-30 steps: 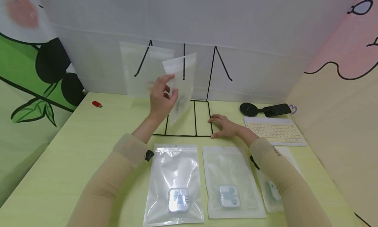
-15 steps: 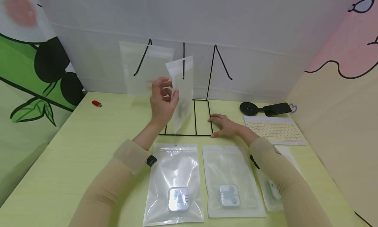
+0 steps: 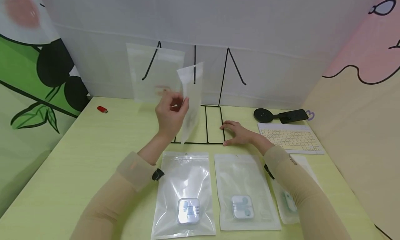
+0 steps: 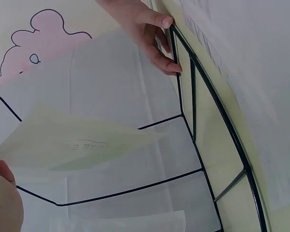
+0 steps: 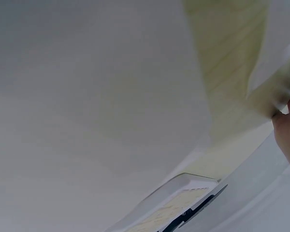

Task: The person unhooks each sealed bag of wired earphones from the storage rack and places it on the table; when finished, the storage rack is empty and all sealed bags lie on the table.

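While our left hand (image 3: pixel 170 113) pinches the translucent pouch (image 3: pixel 192 101) at the middle hook (image 3: pixel 195 54), our right hand (image 3: pixel 238 133) — loosely spread — touches the wire rack (image 3: pixel 206 125) at its right end; we seem mid-hanging, and should check the hook bears it before releasing.

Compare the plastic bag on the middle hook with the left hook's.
The middle bag is bent and nearly edge-on; the left bag faces the camera. In the head view, the middle bag reaches lower than the left bag. The left hand holds the middle bag; the left bag hangs unheld. Both are translucent.
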`<action>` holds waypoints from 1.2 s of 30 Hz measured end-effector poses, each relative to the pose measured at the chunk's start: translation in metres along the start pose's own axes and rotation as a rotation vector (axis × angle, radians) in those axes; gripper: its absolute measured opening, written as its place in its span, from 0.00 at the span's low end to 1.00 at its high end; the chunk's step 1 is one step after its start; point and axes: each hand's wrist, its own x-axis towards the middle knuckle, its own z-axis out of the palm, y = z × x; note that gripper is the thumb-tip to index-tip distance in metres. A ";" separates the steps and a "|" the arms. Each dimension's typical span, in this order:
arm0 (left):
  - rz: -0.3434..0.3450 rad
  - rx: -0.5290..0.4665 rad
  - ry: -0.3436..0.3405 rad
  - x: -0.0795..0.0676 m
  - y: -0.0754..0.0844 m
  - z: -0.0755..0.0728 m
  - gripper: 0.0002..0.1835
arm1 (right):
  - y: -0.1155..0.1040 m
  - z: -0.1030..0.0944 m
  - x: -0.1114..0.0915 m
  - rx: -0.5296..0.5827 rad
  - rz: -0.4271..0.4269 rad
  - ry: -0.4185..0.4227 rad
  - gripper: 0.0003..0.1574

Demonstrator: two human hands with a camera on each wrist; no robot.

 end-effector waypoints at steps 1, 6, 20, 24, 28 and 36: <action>0.001 0.001 0.003 0.000 0.001 0.000 0.06 | 0.000 0.000 0.000 0.000 0.004 -0.001 0.47; -0.002 -0.007 0.015 -0.001 0.012 -0.002 0.06 | 0.000 0.000 0.001 0.010 0.009 -0.007 0.47; -0.031 -0.029 0.018 -0.005 0.039 -0.009 0.05 | 0.000 0.000 0.001 0.000 -0.009 0.000 0.47; -0.047 -0.037 0.008 -0.008 0.046 -0.013 0.06 | 0.001 0.001 0.001 0.001 -0.018 0.001 0.46; -0.057 -0.044 -0.008 -0.011 0.055 -0.018 0.06 | 0.002 0.002 0.001 -0.003 -0.010 -0.005 0.46; -0.061 -0.081 -0.049 -0.016 0.072 -0.027 0.06 | 0.000 0.001 0.000 -0.006 -0.023 0.006 0.46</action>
